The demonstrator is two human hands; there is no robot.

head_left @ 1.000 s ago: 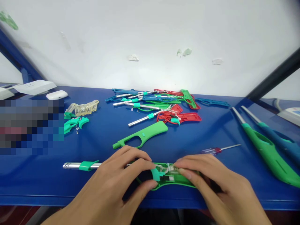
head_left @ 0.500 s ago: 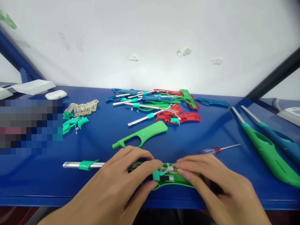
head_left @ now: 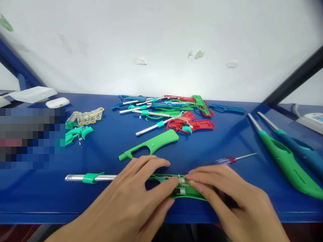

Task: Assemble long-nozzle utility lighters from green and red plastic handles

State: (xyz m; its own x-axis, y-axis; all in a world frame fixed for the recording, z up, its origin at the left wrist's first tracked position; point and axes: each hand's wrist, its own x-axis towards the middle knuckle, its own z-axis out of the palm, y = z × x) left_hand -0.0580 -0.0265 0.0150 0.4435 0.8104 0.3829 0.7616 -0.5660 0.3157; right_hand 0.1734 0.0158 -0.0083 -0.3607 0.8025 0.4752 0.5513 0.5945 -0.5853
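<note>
An opened green stick lighter (head_left: 193, 194) lies near the table's front edge, its inner parts exposed and its metal tube (head_left: 108, 177) pointing left. A teal clip piece (head_left: 89, 178) sits around the tube. My left hand (head_left: 141, 188) is over the lighter's middle, thumb and a finger closed on its inner parts, another finger raised. At the handle end, my right hand (head_left: 224, 195) grips the shell, thumb and fingertips at a clear part (head_left: 184, 181). What lies under both palms is hidden. Beyond my left hand rests the green cover half (head_left: 151, 144).
A pile of opened red, green and blue lighters (head_left: 174, 107) lies at the back. Clear fuel tanks (head_left: 87, 117) and teal pieces (head_left: 75, 132) are at left. At right are a screwdriver (head_left: 230, 160), a whole green lighter (head_left: 285, 158) and a blue one (head_left: 300, 144).
My left thumb and finger have moved slightly right along the lighter, covering the teal piece inside, and another finger has lifted. My right hand stays almost in place. The view has shifted slightly.
</note>
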